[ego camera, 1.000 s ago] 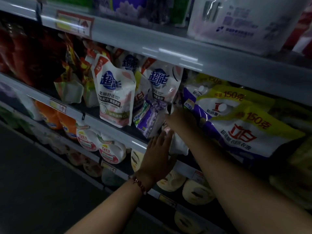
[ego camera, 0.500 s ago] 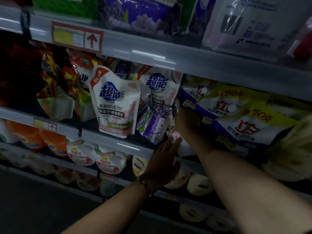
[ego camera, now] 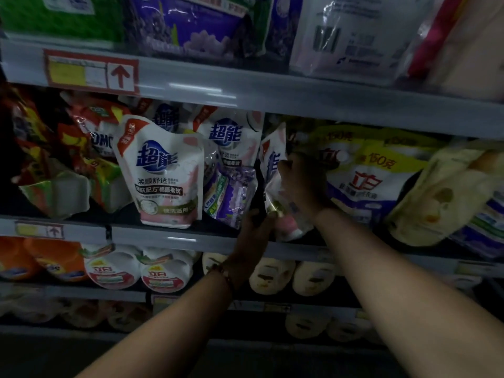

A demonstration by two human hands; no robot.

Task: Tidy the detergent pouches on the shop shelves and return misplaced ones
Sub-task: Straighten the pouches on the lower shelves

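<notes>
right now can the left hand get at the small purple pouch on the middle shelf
Probably yes: the left hand sits at the shelf edge just right of the purple pouch, whose front is uncovered, though it grips the white pouch.

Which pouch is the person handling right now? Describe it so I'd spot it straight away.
Find the grey metal shelf below the red arrow price tag. Right of the small purple lavender-print pouch stands a white pouch with blue lettering and a pink base, between the right hand and the left hand. Unlike its front-facing white neighbours, it is turned edge-on and tilted.
</notes>
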